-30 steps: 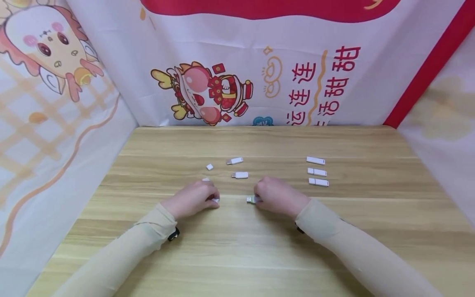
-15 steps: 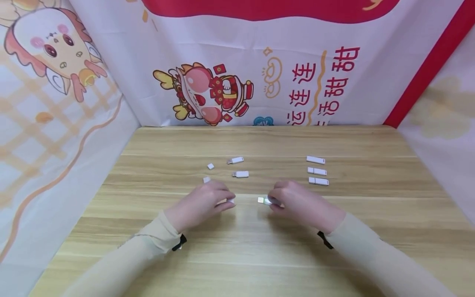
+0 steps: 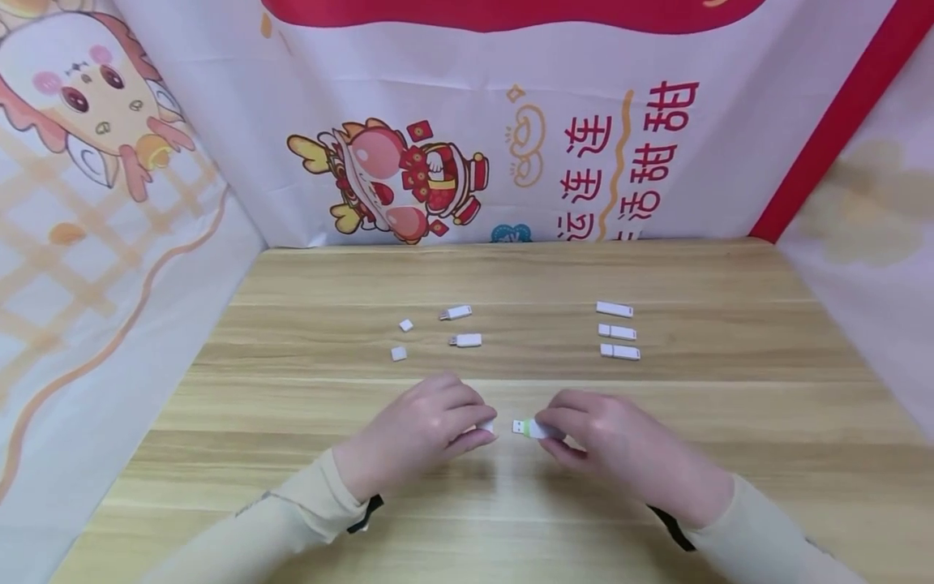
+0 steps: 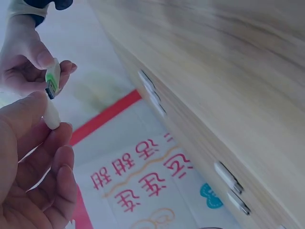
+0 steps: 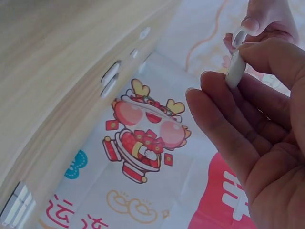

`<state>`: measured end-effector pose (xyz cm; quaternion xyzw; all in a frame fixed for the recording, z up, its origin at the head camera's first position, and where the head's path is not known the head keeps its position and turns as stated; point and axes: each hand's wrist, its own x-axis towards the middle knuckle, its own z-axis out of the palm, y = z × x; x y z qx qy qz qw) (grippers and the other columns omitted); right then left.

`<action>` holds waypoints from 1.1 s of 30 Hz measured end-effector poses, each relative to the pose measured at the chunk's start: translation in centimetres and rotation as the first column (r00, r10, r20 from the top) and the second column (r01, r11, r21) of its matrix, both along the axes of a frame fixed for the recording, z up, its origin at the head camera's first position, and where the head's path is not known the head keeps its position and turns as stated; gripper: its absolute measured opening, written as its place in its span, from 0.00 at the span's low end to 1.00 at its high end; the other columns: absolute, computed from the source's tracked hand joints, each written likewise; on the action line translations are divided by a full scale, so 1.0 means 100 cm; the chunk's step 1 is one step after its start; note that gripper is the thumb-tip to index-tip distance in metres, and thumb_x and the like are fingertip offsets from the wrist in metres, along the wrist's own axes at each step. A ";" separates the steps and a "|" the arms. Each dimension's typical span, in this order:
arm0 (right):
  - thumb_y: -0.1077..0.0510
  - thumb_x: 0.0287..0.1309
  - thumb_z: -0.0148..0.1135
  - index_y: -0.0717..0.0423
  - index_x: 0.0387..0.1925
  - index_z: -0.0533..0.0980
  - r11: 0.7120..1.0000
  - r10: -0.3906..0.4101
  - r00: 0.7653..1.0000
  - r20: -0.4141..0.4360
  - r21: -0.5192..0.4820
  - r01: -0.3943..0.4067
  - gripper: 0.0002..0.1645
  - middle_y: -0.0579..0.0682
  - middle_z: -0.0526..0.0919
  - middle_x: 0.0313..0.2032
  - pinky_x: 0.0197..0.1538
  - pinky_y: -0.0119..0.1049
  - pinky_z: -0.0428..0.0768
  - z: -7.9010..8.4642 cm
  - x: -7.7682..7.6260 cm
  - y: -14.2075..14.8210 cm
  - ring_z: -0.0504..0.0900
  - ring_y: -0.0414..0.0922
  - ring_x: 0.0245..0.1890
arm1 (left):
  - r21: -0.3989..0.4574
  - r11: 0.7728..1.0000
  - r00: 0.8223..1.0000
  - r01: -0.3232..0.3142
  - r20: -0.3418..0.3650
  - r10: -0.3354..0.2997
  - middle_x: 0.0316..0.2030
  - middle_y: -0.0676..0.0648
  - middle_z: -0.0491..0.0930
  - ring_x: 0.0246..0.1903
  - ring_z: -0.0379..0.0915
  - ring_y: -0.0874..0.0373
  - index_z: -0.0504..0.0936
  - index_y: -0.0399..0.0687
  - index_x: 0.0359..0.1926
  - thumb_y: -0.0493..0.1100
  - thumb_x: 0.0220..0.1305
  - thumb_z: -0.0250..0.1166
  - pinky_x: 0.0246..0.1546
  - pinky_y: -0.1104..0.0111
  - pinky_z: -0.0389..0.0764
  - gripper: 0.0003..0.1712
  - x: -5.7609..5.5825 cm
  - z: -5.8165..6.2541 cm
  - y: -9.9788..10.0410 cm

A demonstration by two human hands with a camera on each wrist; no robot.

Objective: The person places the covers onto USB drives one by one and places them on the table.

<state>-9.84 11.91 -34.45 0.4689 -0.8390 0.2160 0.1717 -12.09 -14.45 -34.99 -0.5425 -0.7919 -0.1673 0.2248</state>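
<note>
Between thumb and fingertips, my left hand (image 3: 430, 426) pinches a small white cap (image 4: 51, 117). My right hand (image 3: 627, 446) grips a white USB flash drive (image 3: 538, 428) by its body. The drive's metal plug (image 3: 518, 427) is bare and points left at the cap, with a green band behind it. A narrow gap separates plug and cap in the head view. Both hands are raised over the wooden table (image 3: 467, 519). From the right wrist camera the drive body (image 5: 235, 69) shows pinched by thumb and fingers, its plug partly hidden.
Beyond the hands lie two uncapped USB drives (image 3: 465, 341) and two loose white caps (image 3: 398, 354) to their left. Three more white drives (image 3: 620, 352) lie in a column at the right. Printed cloth (image 3: 438, 65) encloses the table's back and sides.
Both hands have shifted right and nearer the camera, lifting the cap and the drive off the table area behind. The gap between plug and cap has narrowed.
</note>
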 end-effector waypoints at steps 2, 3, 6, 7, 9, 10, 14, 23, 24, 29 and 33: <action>0.65 0.44 0.78 0.58 0.34 0.84 1.000 0.005 1.000 0.011 -0.005 -0.005 0.13 0.43 0.82 0.31 0.34 0.22 0.80 0.001 0.004 -0.001 0.80 0.34 0.28 | 0.000 1.000 1.000 0.005 -0.003 -0.005 0.35 0.52 0.84 0.37 0.76 0.59 0.88 0.44 0.41 0.45 0.60 0.73 0.42 0.72 0.78 0.12 0.003 0.001 0.002; 0.65 0.43 0.79 0.59 0.34 0.84 1.000 0.010 1.000 0.008 -0.008 -0.010 0.14 0.44 0.82 0.31 0.34 0.22 0.80 0.002 0.006 -0.001 0.80 0.34 0.28 | -0.001 1.000 1.000 0.008 0.000 -0.008 0.36 0.52 0.83 0.38 0.76 0.60 0.88 0.44 0.41 0.45 0.60 0.73 0.43 0.72 0.78 0.12 0.004 0.002 0.003; 0.65 0.43 0.79 0.59 0.35 0.84 1.000 0.012 1.000 0.011 -0.010 -0.012 0.15 0.44 0.83 0.32 0.36 0.22 0.81 0.002 0.009 -0.002 0.81 0.34 0.29 | -0.002 1.000 1.000 0.013 -0.002 -0.013 0.36 0.53 0.83 0.38 0.76 0.60 0.88 0.44 0.42 0.45 0.60 0.73 0.42 0.73 0.78 0.12 0.007 0.003 0.005; 0.65 0.42 0.79 0.59 0.35 0.84 1.000 0.012 1.000 0.007 -0.012 -0.012 0.15 0.44 0.83 0.32 0.36 0.23 0.81 0.003 0.010 -0.002 0.81 0.35 0.29 | 0.000 1.000 1.000 0.020 -0.016 -0.020 0.35 0.53 0.83 0.37 0.76 0.60 0.88 0.44 0.41 0.45 0.59 0.73 0.42 0.73 0.78 0.12 0.008 0.003 0.006; 0.66 0.42 0.79 0.59 0.35 0.84 1.000 0.019 1.000 -0.009 -0.019 -0.019 0.15 0.44 0.82 0.32 0.35 0.22 0.80 0.003 0.010 -0.003 0.80 0.35 0.29 | 0.002 1.000 0.999 0.029 -0.035 -0.029 0.35 0.53 0.83 0.37 0.76 0.60 0.87 0.44 0.41 0.45 0.59 0.73 0.42 0.73 0.78 0.12 0.009 0.003 0.007; 0.66 0.42 0.79 0.59 0.35 0.84 1.000 0.019 1.000 -0.012 -0.020 -0.019 0.15 0.44 0.82 0.32 0.35 0.22 0.80 0.003 0.011 -0.003 0.80 0.34 0.28 | 0.002 0.999 0.998 0.032 -0.045 -0.032 0.35 0.53 0.83 0.37 0.76 0.60 0.87 0.44 0.41 0.45 0.59 0.74 0.42 0.73 0.78 0.12 0.009 0.003 0.008; 0.66 0.42 0.79 0.59 0.35 0.84 0.999 0.026 1.000 -0.016 -0.020 -0.026 0.15 0.44 0.81 0.31 0.34 0.20 0.79 0.003 0.012 -0.005 0.79 0.34 0.28 | -0.005 0.999 0.996 0.034 -0.080 -0.034 0.34 0.53 0.82 0.36 0.76 0.59 0.86 0.43 0.41 0.44 0.57 0.75 0.43 0.71 0.78 0.12 0.012 0.003 0.011; 0.65 0.44 0.79 0.58 0.36 0.84 1.000 0.009 1.000 0.002 -0.005 -0.009 0.14 0.43 0.82 0.32 0.35 0.20 0.79 0.004 0.016 -0.007 0.79 0.33 0.29 | -0.020 1.000 1.000 0.002 -0.028 -0.002 0.35 0.53 0.83 0.37 0.75 0.60 0.87 0.44 0.41 0.45 0.60 0.73 0.43 0.72 0.78 0.11 0.019 0.006 0.012; 0.65 0.44 0.79 0.58 0.36 0.84 1.000 0.007 1.000 0.006 -0.004 -0.007 0.14 0.43 0.82 0.32 0.35 0.20 0.79 0.004 0.016 -0.007 0.79 0.33 0.29 | -0.021 1.000 0.999 0.003 -0.036 -0.004 0.35 0.53 0.83 0.36 0.75 0.60 0.87 0.44 0.41 0.45 0.60 0.73 0.42 0.72 0.78 0.11 0.020 0.006 0.012; 0.64 0.45 0.78 0.57 0.36 0.84 1.000 0.016 1.000 0.013 -0.015 -0.015 0.14 0.43 0.82 0.32 0.35 0.20 0.79 0.003 0.016 -0.009 0.80 0.33 0.29 | -0.013 1.000 1.000 0.007 -0.017 -0.008 0.34 0.53 0.82 0.36 0.74 0.61 0.87 0.43 0.41 0.44 0.61 0.72 0.41 0.74 0.77 0.11 0.021 0.005 0.013; 0.66 0.45 0.78 0.58 0.36 0.84 0.999 0.031 1.000 0.000 -0.042 -0.031 0.14 0.43 0.82 0.33 0.35 0.20 0.79 0.001 0.016 -0.012 0.80 0.34 0.30 | 0.001 1.000 1.000 0.006 0.004 -0.006 0.35 0.52 0.81 0.36 0.74 0.62 0.87 0.42 0.41 0.44 0.60 0.73 0.40 0.77 0.77 0.11 0.022 0.003 0.015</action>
